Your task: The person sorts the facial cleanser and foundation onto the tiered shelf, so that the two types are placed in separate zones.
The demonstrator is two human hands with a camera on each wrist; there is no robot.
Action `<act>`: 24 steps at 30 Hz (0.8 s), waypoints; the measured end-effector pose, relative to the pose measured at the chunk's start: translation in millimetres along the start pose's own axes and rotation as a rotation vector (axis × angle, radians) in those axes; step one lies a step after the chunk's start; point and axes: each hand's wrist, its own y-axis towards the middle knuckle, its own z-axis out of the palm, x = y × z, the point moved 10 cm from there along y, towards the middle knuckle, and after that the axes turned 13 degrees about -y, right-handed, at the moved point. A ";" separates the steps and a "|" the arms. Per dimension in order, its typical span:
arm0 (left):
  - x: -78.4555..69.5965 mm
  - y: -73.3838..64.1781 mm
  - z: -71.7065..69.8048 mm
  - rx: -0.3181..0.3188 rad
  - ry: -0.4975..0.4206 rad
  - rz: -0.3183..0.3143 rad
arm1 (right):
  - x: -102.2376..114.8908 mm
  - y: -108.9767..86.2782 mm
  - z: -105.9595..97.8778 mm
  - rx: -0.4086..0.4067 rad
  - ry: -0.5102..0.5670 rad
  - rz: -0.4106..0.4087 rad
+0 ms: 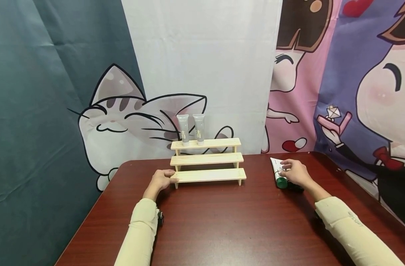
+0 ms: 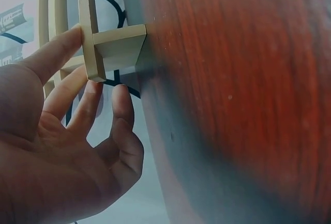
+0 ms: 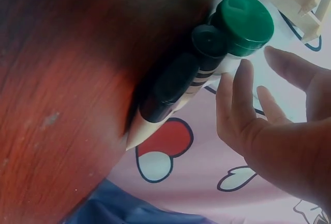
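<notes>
A three-step stand of pale wood (image 1: 209, 175) stands at the back of the table. My left hand (image 1: 160, 180) pinches the left end of its lowest step, thumb on one face and fingers behind, as the left wrist view shows. Two clear grey squeeze tubes (image 1: 183, 127) stand cap down on the top step's left half. At the right, my right hand (image 1: 297, 173) hovers around a white squeeze tube with a green cap (image 3: 244, 25). Its fingers are spread and loosely bent, the fingertips close by the cap. Two black-capped tubes (image 3: 173, 79) lie beside the green-capped one.
The stand and tubes share a reddish-brown wooden table (image 1: 219, 221). A printed cartoon curtain (image 1: 202, 66) hangs right behind its back edge. Further curtain cloth runs along the left and right sides.
</notes>
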 end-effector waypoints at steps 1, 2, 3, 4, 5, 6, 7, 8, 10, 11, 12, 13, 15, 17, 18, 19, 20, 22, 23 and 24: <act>0.1 -0.1 0.0 0.001 0.002 -0.001 | -1.3 0.2 0.5 -0.001 -0.003 0.002; 0.0 -0.2 0.4 0.004 0.009 0.001 | -2.7 0.5 1.1 -0.001 -0.005 0.006; 0.0 -0.2 0.5 0.005 0.010 0.001 | -4.5 1.1 2.0 0.001 -0.004 0.012; -0.3 -0.1 0.4 0.006 0.015 0.003 | -5.6 1.3 2.6 0.007 0.002 0.019; -0.6 0.0 0.3 0.006 0.016 0.005 | -7.5 1.9 3.4 0.013 0.005 0.032; -1.2 0.2 0.3 0.006 0.017 0.007 | -9.1 2.4 4.5 0.022 0.013 0.043; -1.8 0.5 0.3 0.006 0.018 0.010 | -11.3 2.8 5.4 0.032 0.028 0.063; -2.3 0.8 0.4 0.007 0.018 0.013 | -13.2 3.1 6.4 0.043 0.040 0.079; -2.1 1.4 0.5 0.007 0.007 0.009 | -16.2 3.1 8.0 0.059 0.061 0.106; -2.1 1.4 0.8 0.009 0.006 0.008 | -17.3 3.1 8.7 0.065 0.060 0.113; -1.3 1.5 1.0 0.011 0.007 0.003 | -18.1 3.1 9.4 0.070 0.058 0.116; -0.4 1.6 1.2 0.013 0.008 0.000 | -18.4 3.0 10.0 0.075 0.053 0.118; 1.0 1.6 1.2 0.014 0.010 -0.005 | -18.5 3.1 10.6 0.076 0.032 0.113; 1.8 1.7 0.5 0.010 0.013 -0.006 | -17.3 4.0 10.9 0.073 0.007 0.101; 2.5 1.6 -0.1 0.007 0.009 -0.009 | -16.0 4.4 10.7 0.069 -0.010 0.093; 2.5 1.7 -0.5 0.005 0.009 -0.009 | -14.3 5.0 10.6 0.066 -0.024 0.084; 2.3 1.8 -0.5 0.004 0.012 -0.008 | -13.4 5.9 10.7 0.061 -0.040 0.077; 2.7 1.8 -0.2 0.006 0.011 -0.012 | -11.3 7.5 11.4 0.057 -0.066 0.066; 2.9 1.7 0.3 0.009 0.011 -0.014 | -10.2 8.1 11.9 0.058 -0.082 0.059; 3.0 1.9 1.2 0.012 0.011 -0.014 | -9.9 8.6 12.3 0.059 -0.095 0.059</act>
